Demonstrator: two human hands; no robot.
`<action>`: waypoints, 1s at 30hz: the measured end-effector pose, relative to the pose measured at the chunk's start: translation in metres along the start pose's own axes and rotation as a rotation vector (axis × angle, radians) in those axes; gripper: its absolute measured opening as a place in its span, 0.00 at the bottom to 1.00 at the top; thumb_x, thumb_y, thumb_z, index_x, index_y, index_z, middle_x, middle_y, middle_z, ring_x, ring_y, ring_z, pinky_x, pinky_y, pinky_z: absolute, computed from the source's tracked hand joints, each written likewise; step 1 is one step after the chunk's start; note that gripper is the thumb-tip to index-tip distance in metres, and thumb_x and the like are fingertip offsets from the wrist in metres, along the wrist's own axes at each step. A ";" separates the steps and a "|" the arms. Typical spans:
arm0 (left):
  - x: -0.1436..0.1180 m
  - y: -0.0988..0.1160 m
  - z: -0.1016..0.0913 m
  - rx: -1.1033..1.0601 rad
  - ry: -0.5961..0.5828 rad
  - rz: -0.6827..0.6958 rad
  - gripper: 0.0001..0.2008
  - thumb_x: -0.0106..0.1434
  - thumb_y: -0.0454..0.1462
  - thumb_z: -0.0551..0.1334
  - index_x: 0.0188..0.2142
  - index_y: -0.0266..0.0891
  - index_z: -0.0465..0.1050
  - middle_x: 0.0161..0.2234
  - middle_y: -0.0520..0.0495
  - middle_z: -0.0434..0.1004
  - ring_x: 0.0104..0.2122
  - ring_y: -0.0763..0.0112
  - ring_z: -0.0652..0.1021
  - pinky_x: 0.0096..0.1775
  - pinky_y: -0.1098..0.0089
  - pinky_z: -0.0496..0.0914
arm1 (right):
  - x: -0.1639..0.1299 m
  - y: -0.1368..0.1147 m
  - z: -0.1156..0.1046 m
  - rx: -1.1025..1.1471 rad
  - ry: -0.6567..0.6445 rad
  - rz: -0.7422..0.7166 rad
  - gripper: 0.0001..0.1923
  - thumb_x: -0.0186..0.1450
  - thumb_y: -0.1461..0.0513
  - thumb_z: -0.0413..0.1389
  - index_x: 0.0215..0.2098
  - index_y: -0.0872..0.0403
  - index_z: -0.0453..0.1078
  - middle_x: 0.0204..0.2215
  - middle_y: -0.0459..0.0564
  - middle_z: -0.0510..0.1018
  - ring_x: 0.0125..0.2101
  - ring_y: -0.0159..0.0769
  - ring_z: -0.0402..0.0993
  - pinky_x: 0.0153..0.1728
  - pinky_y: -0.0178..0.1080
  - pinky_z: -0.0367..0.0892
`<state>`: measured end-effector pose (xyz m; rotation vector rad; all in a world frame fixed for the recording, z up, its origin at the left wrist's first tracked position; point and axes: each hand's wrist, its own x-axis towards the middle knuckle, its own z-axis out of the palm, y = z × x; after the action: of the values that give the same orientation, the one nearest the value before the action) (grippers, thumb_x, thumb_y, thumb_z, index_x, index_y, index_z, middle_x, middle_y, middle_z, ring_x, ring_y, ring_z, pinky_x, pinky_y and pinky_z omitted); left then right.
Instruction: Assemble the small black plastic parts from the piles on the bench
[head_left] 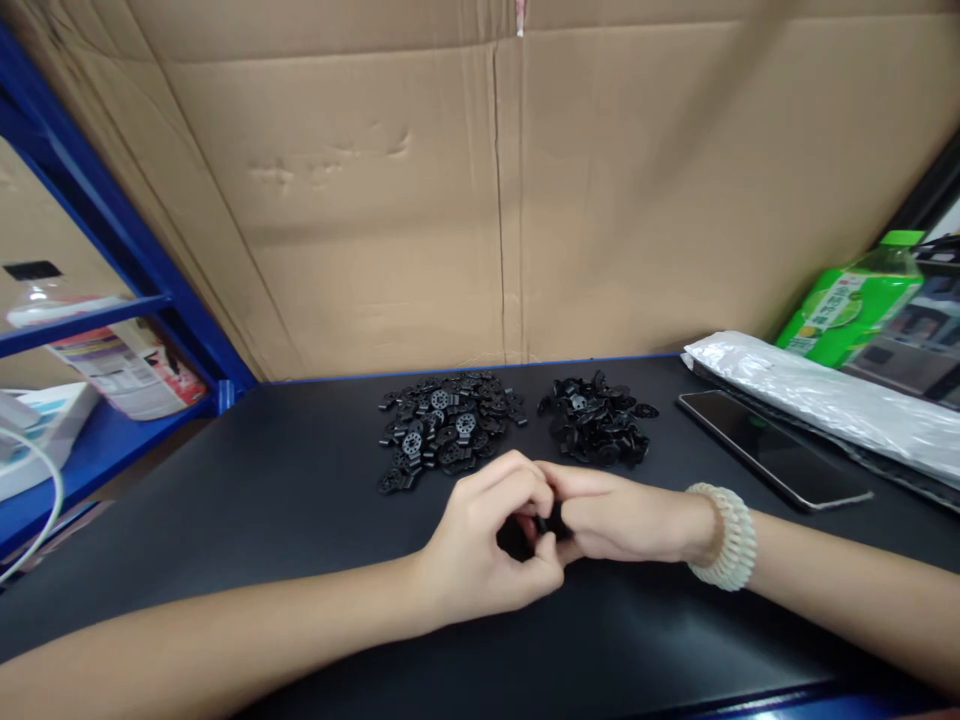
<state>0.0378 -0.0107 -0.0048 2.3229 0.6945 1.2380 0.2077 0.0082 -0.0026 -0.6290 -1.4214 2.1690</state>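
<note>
My left hand (491,545) and my right hand (619,515) meet over the near middle of the black table. Fingers of both hands are closed around a small black plastic part (553,522), mostly hidden between them. Beyond my left hand lies a loose pile of black parts (450,425) with round perforated discs and short tabs. A smaller heap of dark, glossy parts (600,420) lies just beyond my right hand. A pale coiled band (724,537) circles my right wrist.
At the right lie a black phone (772,445) and a silvery plastic package (817,400), with a green-labelled bottle (855,300) behind. A blue shelf (150,420) at the left holds another bottle (124,365). Cardboard (375,200) walls off the back.
</note>
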 end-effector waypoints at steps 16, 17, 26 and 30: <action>-0.004 -0.005 -0.012 -0.142 0.143 -0.070 0.10 0.58 0.24 0.55 0.33 0.40 0.65 0.36 0.47 0.65 0.40 0.65 0.71 0.39 0.64 0.70 | -0.016 -0.031 -0.007 -0.412 0.025 -0.173 0.25 0.58 0.70 0.53 0.54 0.53 0.59 0.44 0.52 0.73 0.45 0.39 0.74 0.45 0.46 0.71; -0.005 -0.005 -0.012 -0.105 0.139 -0.060 0.11 0.57 0.24 0.56 0.35 0.39 0.65 0.38 0.46 0.64 0.41 0.65 0.70 0.41 0.63 0.69 | -0.019 -0.035 -0.008 -0.619 0.113 -0.262 0.25 0.58 0.71 0.52 0.53 0.52 0.60 0.44 0.52 0.73 0.44 0.39 0.74 0.45 0.45 0.71; -0.003 0.001 -0.011 0.036 -0.018 -0.078 0.15 0.54 0.23 0.56 0.40 0.39 0.64 0.42 0.45 0.65 0.43 0.65 0.69 0.44 0.64 0.67 | -0.030 -0.066 -0.069 -1.590 0.582 -0.592 0.27 0.56 0.69 0.53 0.55 0.54 0.62 0.52 0.56 0.70 0.53 0.48 0.66 0.56 0.52 0.60; -0.003 0.002 -0.009 0.146 -0.214 -0.034 0.17 0.54 0.23 0.57 0.42 0.38 0.64 0.43 0.45 0.68 0.45 0.65 0.69 0.48 0.65 0.67 | -0.025 -0.055 -0.051 -1.404 0.584 -0.640 0.22 0.58 0.71 0.52 0.50 0.53 0.67 0.49 0.52 0.72 0.50 0.43 0.69 0.54 0.47 0.61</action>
<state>0.0293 -0.0134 -0.0012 2.5035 0.7682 0.9331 0.2656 0.0489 0.0331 -0.9209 -2.1741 0.2211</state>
